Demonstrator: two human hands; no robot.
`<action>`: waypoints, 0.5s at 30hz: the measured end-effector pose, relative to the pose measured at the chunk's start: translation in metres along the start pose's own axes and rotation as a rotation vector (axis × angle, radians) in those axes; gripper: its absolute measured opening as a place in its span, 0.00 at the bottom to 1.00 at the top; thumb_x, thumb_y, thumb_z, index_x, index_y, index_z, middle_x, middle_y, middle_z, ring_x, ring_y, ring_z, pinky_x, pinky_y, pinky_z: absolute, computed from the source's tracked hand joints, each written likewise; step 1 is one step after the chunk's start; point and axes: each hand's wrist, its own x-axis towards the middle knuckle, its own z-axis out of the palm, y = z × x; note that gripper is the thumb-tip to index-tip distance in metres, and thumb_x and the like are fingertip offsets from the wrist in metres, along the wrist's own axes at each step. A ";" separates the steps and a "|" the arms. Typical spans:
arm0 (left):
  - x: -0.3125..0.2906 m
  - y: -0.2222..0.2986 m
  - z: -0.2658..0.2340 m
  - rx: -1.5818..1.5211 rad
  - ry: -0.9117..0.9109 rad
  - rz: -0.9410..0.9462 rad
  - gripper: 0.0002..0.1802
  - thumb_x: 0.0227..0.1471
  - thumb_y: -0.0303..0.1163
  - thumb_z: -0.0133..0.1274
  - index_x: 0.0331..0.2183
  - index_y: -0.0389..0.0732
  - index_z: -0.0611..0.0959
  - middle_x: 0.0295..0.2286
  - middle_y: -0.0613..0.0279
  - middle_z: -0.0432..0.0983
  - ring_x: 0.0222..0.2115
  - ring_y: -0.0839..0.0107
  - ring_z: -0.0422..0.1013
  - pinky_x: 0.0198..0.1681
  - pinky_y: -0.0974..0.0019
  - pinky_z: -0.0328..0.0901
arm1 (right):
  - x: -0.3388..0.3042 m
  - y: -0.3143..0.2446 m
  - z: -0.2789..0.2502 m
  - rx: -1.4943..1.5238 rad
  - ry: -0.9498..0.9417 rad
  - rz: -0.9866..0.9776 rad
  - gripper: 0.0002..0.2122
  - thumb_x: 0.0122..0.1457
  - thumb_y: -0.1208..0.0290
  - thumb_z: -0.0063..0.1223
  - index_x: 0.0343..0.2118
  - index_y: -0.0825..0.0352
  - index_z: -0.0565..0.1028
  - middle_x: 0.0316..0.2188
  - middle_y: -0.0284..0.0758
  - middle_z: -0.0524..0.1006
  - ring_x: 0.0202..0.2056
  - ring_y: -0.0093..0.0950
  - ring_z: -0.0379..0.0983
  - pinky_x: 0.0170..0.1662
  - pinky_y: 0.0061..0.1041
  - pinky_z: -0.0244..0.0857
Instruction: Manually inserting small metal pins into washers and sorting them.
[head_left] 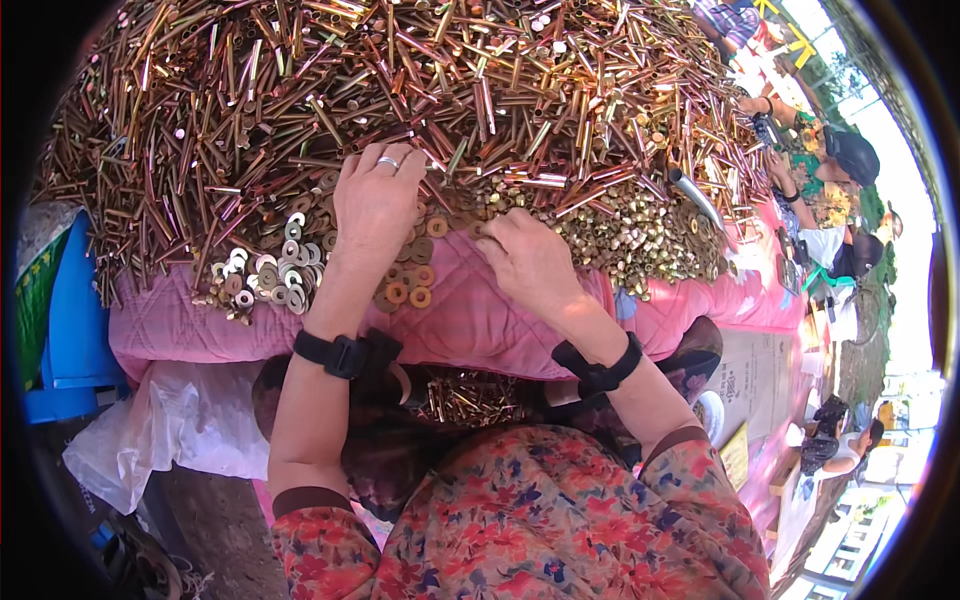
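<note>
My left hand (378,208), with a ring on one finger, reaches into the near edge of a wide heap of thin copper-coloured metal tubes (485,105). Its fingers are bent down, and their tips are hidden. My right hand (530,258) is closed, its fingers curled beside a pile of small brass-coloured metal pieces (645,235); what is in it cannot be made out. Flat round washers (420,275) lie between my hands. More silvery washers (290,270) are left of my left wrist. Both wrists wear black straps.
A pink quilted cloth (205,315) covers the work surface. A larger grey tube (695,195) lies by the brass pieces. Blue bin (75,310) and clear plastic sheet (165,430) are at left. Metal pieces (470,397) lie below the cloth edge. Other people (850,155) sit at right.
</note>
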 end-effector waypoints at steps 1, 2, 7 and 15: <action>0.002 0.002 -0.006 -0.002 0.002 0.003 0.10 0.44 0.27 0.53 0.33 0.42 0.78 0.29 0.60 0.73 0.31 0.61 0.69 0.35 0.60 0.65 | 0.003 -0.002 0.002 -0.086 -0.003 -0.044 0.05 0.50 0.71 0.54 0.27 0.68 0.74 0.26 0.40 0.71 0.29 0.41 0.70 0.30 0.36 0.64; 0.002 0.006 -0.013 -0.097 -0.033 -0.123 0.11 0.43 0.28 0.55 0.34 0.40 0.77 0.26 0.62 0.73 0.28 0.66 0.69 0.32 0.63 0.65 | 0.004 -0.001 0.005 -0.089 0.000 -0.042 0.05 0.50 0.71 0.54 0.27 0.68 0.74 0.26 0.40 0.71 0.29 0.41 0.70 0.30 0.36 0.64; -0.011 0.030 -0.037 -1.076 -0.089 -0.745 0.10 0.56 0.31 0.47 0.39 0.36 0.76 0.18 0.75 0.64 0.17 0.88 0.58 0.18 0.80 0.54 | 0.009 0.006 0.018 -0.342 -0.114 -0.084 0.03 0.44 0.77 0.52 0.24 0.69 0.73 0.27 0.42 0.69 0.31 0.39 0.72 0.32 0.35 0.68; -0.045 0.052 -0.046 -1.523 -0.404 -1.153 0.11 0.51 0.29 0.53 0.38 0.35 0.80 0.16 0.69 0.69 0.12 0.85 0.60 0.13 0.81 0.51 | -0.002 -0.022 -0.001 0.395 0.173 0.294 0.04 0.51 0.76 0.52 0.28 0.70 0.75 0.23 0.37 0.76 0.22 0.24 0.72 0.26 0.23 0.66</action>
